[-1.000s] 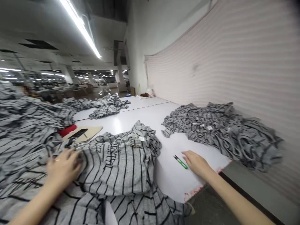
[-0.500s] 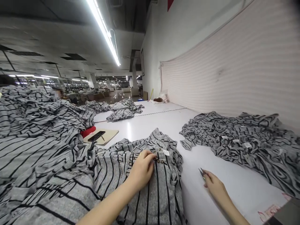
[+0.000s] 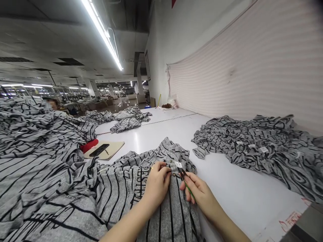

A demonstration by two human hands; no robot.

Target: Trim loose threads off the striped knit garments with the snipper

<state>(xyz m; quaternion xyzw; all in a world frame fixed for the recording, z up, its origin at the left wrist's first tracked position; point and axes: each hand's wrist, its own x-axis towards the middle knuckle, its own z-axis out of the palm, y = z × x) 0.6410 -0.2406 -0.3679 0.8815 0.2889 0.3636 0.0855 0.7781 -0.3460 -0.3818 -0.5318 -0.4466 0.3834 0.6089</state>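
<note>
Both clamped at 12 o'clock: my left grip (image 3: 157,185) pinches the striped shirt (image 3: 180,215), my right grip (image 3: 199,191) holds green thread snips (image 3: 188,188); one slip could nick the cloth.

From here, a rumpled heap of grey striped knit (image 3: 252,144) sits at two o'clock on the white bench (image 3: 227,181), against a pale ribbed wall covering (image 3: 239,60). At eleven o'clock a smartphone (image 3: 99,150) lies on a tan notebook (image 3: 112,151) beside a red object (image 3: 88,145), with more striped bundles (image 3: 128,119) farther down the bench. A co-worker (image 3: 51,104) shows at ten o'clock behind another striped pile (image 3: 32,131).
</note>
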